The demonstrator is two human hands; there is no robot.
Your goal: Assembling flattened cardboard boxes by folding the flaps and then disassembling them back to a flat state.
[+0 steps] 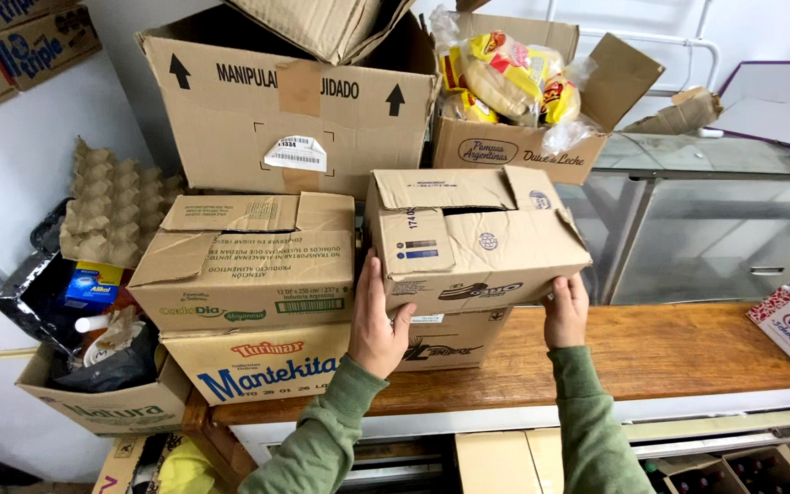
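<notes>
Cardboard box (473, 238) between both hands

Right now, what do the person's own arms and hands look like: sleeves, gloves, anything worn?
Both arms wear long olive-green sleeves of soft knit fabric, creased along the forearms, each ending in a ribbed cuff at the wrist. The left hand and right hand are bare: no gloves, and no rings, watch or wristband can be seen.
</notes>
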